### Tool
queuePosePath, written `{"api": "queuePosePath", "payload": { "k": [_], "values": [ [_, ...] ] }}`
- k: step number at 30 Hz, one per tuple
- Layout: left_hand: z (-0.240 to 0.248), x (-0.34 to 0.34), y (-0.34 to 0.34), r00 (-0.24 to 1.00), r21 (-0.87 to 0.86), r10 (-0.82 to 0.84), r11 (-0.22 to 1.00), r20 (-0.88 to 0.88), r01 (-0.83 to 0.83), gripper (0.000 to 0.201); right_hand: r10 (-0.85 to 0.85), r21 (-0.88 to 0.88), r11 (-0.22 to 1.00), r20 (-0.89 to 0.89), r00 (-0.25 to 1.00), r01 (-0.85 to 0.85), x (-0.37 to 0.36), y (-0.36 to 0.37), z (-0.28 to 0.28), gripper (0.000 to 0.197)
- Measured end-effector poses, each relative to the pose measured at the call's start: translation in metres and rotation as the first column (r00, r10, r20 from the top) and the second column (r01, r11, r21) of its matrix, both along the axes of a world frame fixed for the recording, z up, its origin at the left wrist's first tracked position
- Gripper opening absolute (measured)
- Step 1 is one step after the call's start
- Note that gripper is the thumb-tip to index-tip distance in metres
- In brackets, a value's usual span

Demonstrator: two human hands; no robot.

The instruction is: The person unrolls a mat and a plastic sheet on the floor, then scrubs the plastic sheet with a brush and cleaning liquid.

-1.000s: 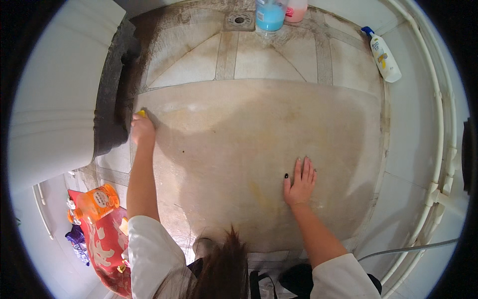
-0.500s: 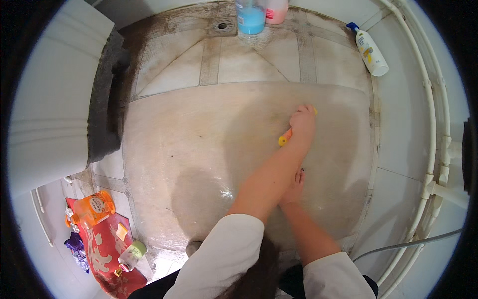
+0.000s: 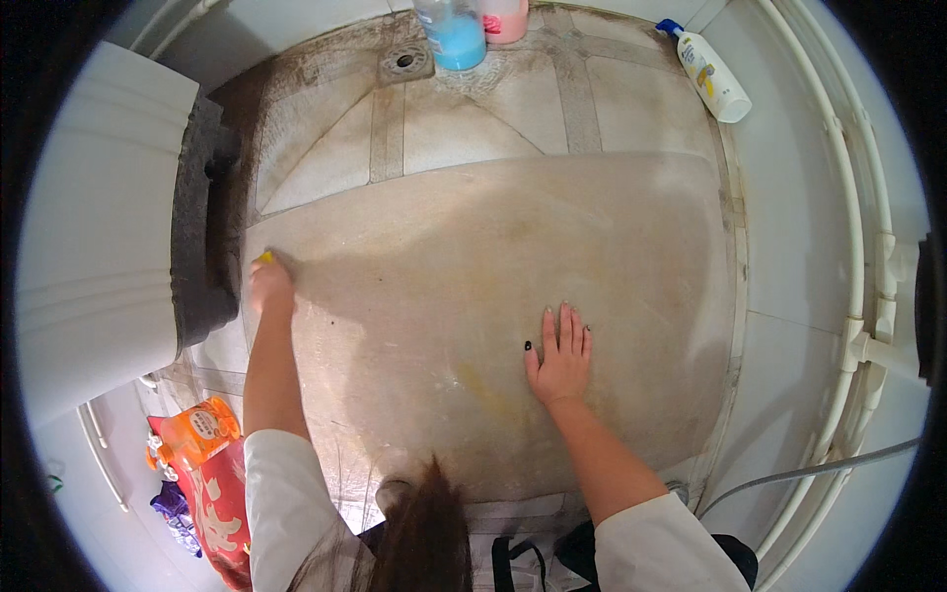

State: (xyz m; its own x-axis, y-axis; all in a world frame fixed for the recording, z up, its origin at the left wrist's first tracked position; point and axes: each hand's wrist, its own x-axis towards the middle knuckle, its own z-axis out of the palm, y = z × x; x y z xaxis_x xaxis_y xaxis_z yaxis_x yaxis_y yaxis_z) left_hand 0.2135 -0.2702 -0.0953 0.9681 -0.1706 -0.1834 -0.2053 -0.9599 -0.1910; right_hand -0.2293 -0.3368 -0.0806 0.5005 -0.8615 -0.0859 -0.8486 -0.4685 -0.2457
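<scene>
A large beige mat [image 3: 434, 286] with a wet sheen lies over the tiled floor. Over at its left edge, my left hand [image 3: 268, 286] is closed around an orange-and-yellow tool. Only a yellow bit of that tool [image 3: 266, 257] shows above my fingers; my hand hides the rest, and I cannot make out its exact kind. My right hand [image 3: 562, 360] rests palm down right of the mat's middle, fingers spread, holding nothing. Faint yellowish patches mark the mat.
A bottle of blue liquid [image 3: 457, 41] and a pink container [image 3: 505, 20] stand at the back by a floor drain [image 3: 405, 62]. A white pump bottle [image 3: 712, 74] leans far right near pipes [image 3: 856, 247]. On the left are a pale cabinet [image 3: 109, 217], an orange bottle [image 3: 202, 434] and a red mat [image 3: 219, 503].
My left hand has swept from the mat's right side to its left edge, keeping the tool. My right hand now lies with fingers spread on the mat. The view has shifted slightly.
</scene>
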Motion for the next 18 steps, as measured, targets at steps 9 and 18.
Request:
{"api": "queuePosePath", "payload": {
  "k": [9,18],
  "values": [
    [0.018,-0.25,-0.247,0.751,-0.289,-0.647,0.75,-0.134,0.595,0.031,0.011,0.016,1.0,-0.007,1.0,-0.011,-0.009,-0.004,-0.005,0.055],
    [0.016,-0.382,-0.272,0.501,-0.459,-0.843,0.529,-0.193,0.714,0.028,0.099,0.313,0.949,-0.191,0.977,-0.035,-0.008,0.0,-0.02,0.057]
  ]
}}
